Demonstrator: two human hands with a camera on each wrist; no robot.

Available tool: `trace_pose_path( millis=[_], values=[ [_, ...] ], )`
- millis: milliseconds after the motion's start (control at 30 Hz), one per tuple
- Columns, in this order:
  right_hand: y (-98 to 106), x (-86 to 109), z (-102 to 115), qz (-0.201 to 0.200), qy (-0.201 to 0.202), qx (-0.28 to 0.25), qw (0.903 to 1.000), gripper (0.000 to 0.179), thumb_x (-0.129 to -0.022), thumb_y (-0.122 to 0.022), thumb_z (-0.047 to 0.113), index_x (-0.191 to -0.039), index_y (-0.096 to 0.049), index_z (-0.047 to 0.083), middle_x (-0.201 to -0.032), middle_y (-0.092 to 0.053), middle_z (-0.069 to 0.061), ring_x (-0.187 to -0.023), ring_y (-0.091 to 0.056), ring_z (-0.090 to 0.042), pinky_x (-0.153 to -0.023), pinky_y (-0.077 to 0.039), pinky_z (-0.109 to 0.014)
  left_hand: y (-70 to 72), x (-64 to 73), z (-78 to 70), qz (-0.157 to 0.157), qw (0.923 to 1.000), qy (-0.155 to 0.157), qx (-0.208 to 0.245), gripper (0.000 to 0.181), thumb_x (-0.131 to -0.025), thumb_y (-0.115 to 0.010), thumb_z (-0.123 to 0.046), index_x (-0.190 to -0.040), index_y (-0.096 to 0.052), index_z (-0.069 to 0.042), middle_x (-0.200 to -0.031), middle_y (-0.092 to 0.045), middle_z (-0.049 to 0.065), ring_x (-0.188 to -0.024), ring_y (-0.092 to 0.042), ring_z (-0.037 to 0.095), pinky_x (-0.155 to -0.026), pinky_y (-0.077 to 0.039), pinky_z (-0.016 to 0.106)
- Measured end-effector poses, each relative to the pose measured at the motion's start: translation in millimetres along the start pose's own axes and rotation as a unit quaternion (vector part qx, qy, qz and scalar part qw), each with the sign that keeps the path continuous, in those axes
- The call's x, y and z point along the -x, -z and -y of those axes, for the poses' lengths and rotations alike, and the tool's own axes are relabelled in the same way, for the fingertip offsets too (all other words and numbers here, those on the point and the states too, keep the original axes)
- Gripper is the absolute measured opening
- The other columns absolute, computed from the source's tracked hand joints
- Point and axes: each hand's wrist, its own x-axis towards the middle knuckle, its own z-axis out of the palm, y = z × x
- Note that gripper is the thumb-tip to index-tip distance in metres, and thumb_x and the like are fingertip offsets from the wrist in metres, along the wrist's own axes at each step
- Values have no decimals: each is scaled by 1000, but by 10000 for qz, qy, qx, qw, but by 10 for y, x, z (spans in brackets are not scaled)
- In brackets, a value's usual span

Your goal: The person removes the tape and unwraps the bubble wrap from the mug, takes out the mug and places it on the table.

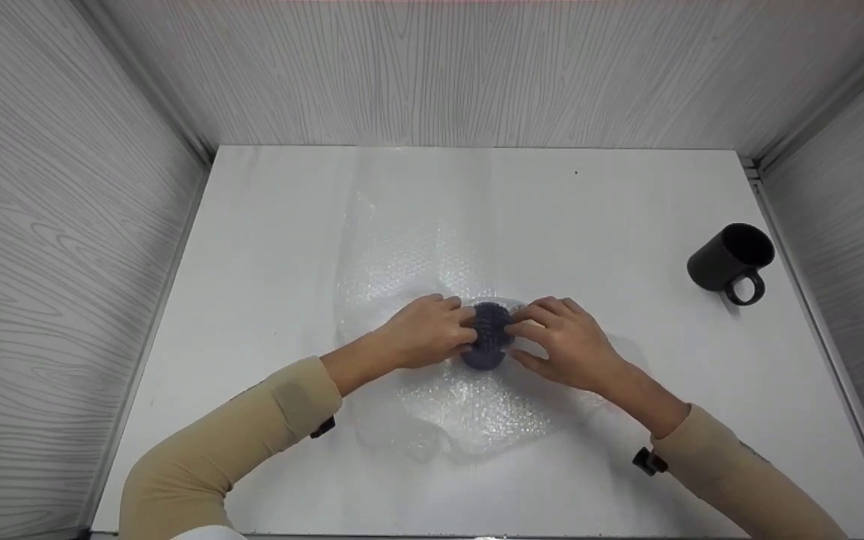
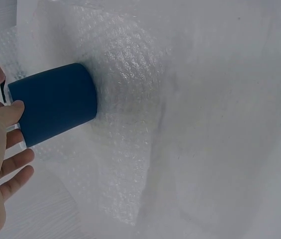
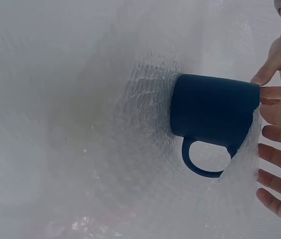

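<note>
A dark blue mug stands upright on a sheet of bubble wrap, with part of the sheet drawn over its top. From the left, my left hand pinches the mug at its rim; the left wrist view shows the thumb against the blue wall. Opposite it, my right hand pinches the wrap at the rim, its other fingers spread beside it. The right wrist view shows the mug's handle partly behind a flap of bubble wrap. The mug's inside is mostly hidden by wrap and fingers.
A black mug lies tilted near the right edge of the white table. Grey wood-grain panels border the back and both sides. More of the bubble wrap stretches toward the back of the table.
</note>
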Motion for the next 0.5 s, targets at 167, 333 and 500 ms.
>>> trace_pose_path(
  millis=[167, 333, 500],
  values=[
    [-6, -28, 3, 36, 287, 106, 9995, 29, -83, -91, 31, -108, -81, 21, -111, -76, -1, -108, -69, -24, -90, -59, -44, 11, 0, -4, 62, 10000, -16, -4, 17, -100, -71, -37, -105, -80, -23, -109, -74, 0, -91, -69, 20, -71, -56, 32],
    [-44, -42, 8, -33, 379, 80, 9992, 21, -82, -91, 27, -101, -82, 22, -107, -77, -1, -106, -69, -24, -88, -59, -42, 38, -14, 2, 176, 9998, -17, 17, 17, -99, -72, -36, -104, -80, -22, -108, -74, -1, -87, -67, 19, -69, -54, 32],
    [-53, -46, 24, -41, 330, 40, 9994, 17, -83, -90, 26, -97, -82, 22, -105, -77, 0, -106, -69, -24, -87, -59, -41, 73, -40, 5, 339, 9994, 13, 114, 18, -98, -73, -37, -106, -81, -22, -110, -74, 0, -88, -67, 20, -69, -54, 32]
  ],
)
